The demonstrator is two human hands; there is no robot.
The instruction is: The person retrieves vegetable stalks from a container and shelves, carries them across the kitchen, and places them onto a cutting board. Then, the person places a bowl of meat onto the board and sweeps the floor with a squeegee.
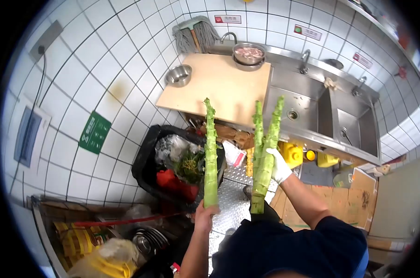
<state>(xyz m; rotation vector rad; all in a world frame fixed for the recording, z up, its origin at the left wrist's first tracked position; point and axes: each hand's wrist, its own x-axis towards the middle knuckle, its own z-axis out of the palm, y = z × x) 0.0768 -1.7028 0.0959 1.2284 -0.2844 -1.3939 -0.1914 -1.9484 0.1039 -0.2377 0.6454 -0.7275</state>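
1. Dark shirt (293, 252): nearest the camera.
2. Pale counter (214, 85): beyond the hands.
3. Black-lined bin (141, 160): below left part of counter's near edge.
4. Green stalks (211, 167): three, held roughly upright before counter's near edge.
5. Steel bowl (179, 75): counter's left edge.
6. Right grip (279, 167), white-gloved: closed on two stalks.
7. Left grip (204, 217): clasping third's lower end.

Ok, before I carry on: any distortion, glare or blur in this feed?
Head view: strong wide-angle distortion, with the wall tiles bowing and the corners black; head view: fairly even light, soft sheen on the steel sink, faint shadows near the front edge of the board; head view: left hand looks slightly soft, but the green stalks read clearly.
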